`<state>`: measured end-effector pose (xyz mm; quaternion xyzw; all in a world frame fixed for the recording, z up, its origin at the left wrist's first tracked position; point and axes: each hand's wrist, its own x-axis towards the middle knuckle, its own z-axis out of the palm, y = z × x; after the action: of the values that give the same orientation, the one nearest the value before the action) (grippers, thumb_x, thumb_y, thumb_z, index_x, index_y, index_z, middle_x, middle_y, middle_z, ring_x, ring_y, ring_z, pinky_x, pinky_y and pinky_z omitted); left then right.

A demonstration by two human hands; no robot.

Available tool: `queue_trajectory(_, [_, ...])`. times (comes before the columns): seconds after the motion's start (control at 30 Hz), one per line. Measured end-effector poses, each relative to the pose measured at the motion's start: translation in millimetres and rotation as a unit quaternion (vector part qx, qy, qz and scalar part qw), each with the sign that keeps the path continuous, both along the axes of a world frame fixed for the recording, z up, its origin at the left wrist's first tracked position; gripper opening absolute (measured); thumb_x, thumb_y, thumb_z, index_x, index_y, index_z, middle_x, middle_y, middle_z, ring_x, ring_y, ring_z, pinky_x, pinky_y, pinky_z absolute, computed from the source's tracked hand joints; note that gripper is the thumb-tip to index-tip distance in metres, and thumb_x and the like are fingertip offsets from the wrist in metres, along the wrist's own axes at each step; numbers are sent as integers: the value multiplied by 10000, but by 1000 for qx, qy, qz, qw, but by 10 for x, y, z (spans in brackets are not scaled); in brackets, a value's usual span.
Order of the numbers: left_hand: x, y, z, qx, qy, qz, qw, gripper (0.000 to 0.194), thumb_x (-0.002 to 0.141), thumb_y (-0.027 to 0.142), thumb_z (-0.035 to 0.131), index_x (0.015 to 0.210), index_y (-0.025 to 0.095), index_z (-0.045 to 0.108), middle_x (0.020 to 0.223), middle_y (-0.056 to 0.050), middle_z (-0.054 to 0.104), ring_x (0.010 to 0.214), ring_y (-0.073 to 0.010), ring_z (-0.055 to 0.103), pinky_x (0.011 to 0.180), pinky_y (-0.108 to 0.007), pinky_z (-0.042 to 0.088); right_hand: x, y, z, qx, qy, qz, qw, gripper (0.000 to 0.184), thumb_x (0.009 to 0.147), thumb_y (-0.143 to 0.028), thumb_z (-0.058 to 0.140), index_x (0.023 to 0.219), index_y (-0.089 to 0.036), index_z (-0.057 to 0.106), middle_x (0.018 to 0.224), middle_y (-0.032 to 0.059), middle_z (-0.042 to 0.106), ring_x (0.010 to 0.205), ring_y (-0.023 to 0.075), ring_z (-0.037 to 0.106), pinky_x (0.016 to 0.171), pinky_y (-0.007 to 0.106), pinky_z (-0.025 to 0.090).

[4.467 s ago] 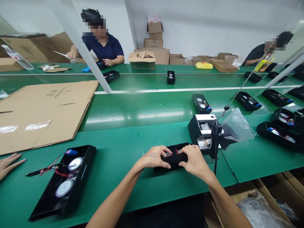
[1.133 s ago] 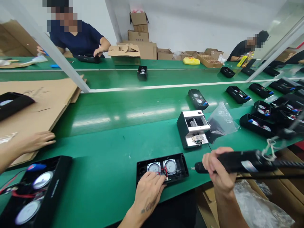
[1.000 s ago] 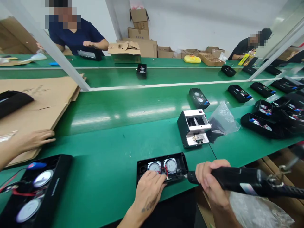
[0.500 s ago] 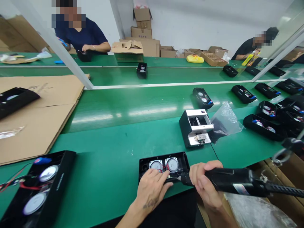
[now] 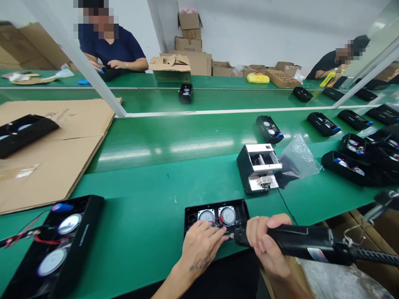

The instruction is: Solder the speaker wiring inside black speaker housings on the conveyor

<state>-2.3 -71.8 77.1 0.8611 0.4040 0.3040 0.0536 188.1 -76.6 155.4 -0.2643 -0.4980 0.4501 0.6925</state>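
Note:
A small black speaker housing [image 5: 215, 215] with two round silver drivers and red wires lies open at the near edge of the green bench. My left hand [image 5: 201, 247] rests on its front edge, fingers bent and pressing down on it. My right hand [image 5: 268, 245] is wrapped round a black electric screwdriver [image 5: 299, 243], held almost level, its tip pointing left at the housing's near right corner by my left fingertips. A coiled cable runs off the tool to the right.
A bigger open speaker housing [image 5: 59, 245] sits at near left. A silver-and-black screw feeder [image 5: 258, 167] and a clear plastic bag [image 5: 297, 158] lie behind. Flat cardboard [image 5: 52, 145] covers the left. Several black housings crowd the right. Two other people work at the far bench.
My right hand has brought the screwdriver leftward and lower until its tip meets the housing. The other person's hand at the left edge has gone. My left hand stays on the housing.

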Motion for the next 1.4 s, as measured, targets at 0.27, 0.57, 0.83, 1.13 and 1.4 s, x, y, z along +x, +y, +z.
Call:
queue_trajectory(0.27, [0,14,10,25,0,9,1000,299,1149,388,508,1110,198,736,757,22,773,656,-188,645,735,-357,460,35,-76,-78,0,-27,-9,1000,166,1095,-232,550,1230,-328,540,652,-76,488,508,142,459,578,326,421])
queue_trajectory(0.57, [-10,-8,-5,28,36,31,998,220,1106,378,590,1015,201,682,717,5,696,643,-200,635,715,-343,479,93,-24,-134,-30,-31,-32,999,149,1095,-212,572,1203,-309,541,684,-77,502,535,132,489,573,291,415])
queue_trajectory(0.83, [-13,-10,-23,22,43,27,998,214,1090,372,622,965,207,677,693,12,657,636,-208,613,696,-349,454,79,-16,-215,-36,-42,-4,998,193,1093,-191,571,1227,-325,536,699,-69,511,561,139,508,551,272,432])
queue_trajectory(1.13, [-9,-6,-30,22,38,25,999,324,1151,383,480,928,212,641,675,20,637,640,-198,594,720,-351,441,92,-6,-151,-20,-63,3,998,237,1079,-155,543,1243,-327,539,706,-60,511,567,144,513,553,292,443])
queue_trajectory(1.4, [-8,-22,-42,18,38,27,999,319,1140,383,510,905,211,640,677,17,637,645,-201,591,726,-358,443,96,-11,-175,-20,-81,-4,997,239,1071,-151,539,1234,-325,525,703,-62,509,559,149,524,544,304,436])
